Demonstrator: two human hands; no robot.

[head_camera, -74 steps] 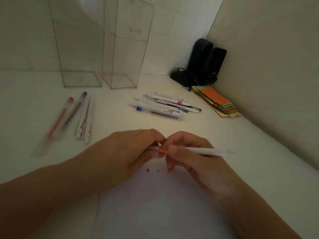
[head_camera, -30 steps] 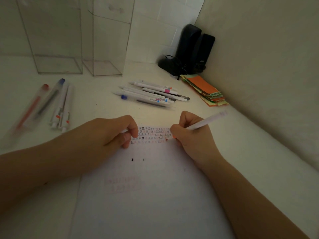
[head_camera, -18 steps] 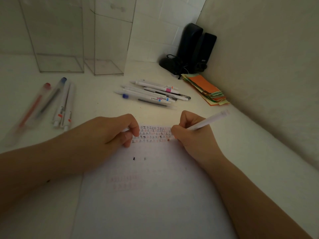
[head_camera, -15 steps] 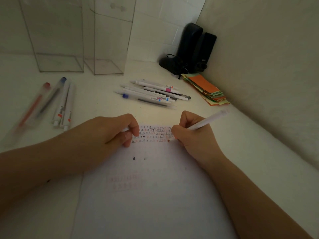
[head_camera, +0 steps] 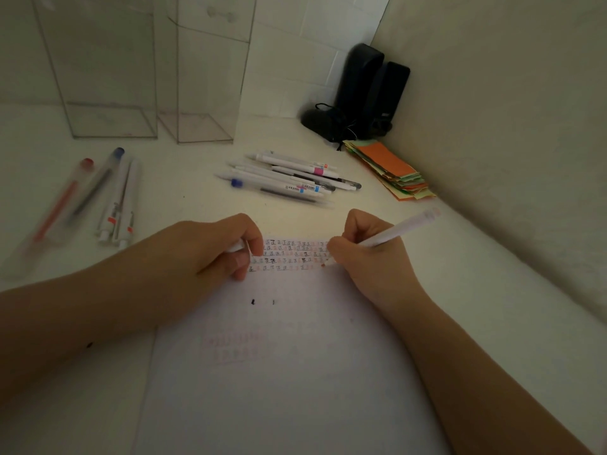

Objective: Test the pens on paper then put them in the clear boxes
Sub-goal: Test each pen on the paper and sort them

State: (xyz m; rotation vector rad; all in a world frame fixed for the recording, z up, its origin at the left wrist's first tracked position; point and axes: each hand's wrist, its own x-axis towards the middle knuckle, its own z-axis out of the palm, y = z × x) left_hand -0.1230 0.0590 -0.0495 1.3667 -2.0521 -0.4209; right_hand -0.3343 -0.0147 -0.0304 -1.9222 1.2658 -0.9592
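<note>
1. Pen tip and paper are the relation that matters: the right hand (head_camera: 364, 257) pinches a white pen (head_camera: 399, 232) in a writing grip, its reddish tip touching or just above the paper (head_camera: 295, 372) at the right end of rows of small test marks (head_camera: 289, 254). From that tip the pen's long axis slants up and to the right, with the cap end high and away from the person.

2. The left hand (head_camera: 210, 247) rests on the paper just left of the marks, fingers curled round a small white piece (head_camera: 237, 247), probably the pen's cap, though too little shows to be sure.

3. Both clear boxes (head_camera: 111, 123) stand upright at the back of the table, well apart from the hands, and appear to hold nothing. By my reading the test is in hand and the boxing not yet begun; the right hand holds the pen, so it is the likelier one to carry it there.

4. Other pens lie flat in two groups: one group (head_camera: 285, 178) between the hands and the boxes, another group (head_camera: 108, 198) to the left.

5. Everything sits on a pale table (head_camera: 476, 307) in dim light, set into a corner of pale walls. A stack of coloured slips (head_camera: 391, 169) lies by the right wall, with dark speakers (head_camera: 371, 93) behind it.
</note>
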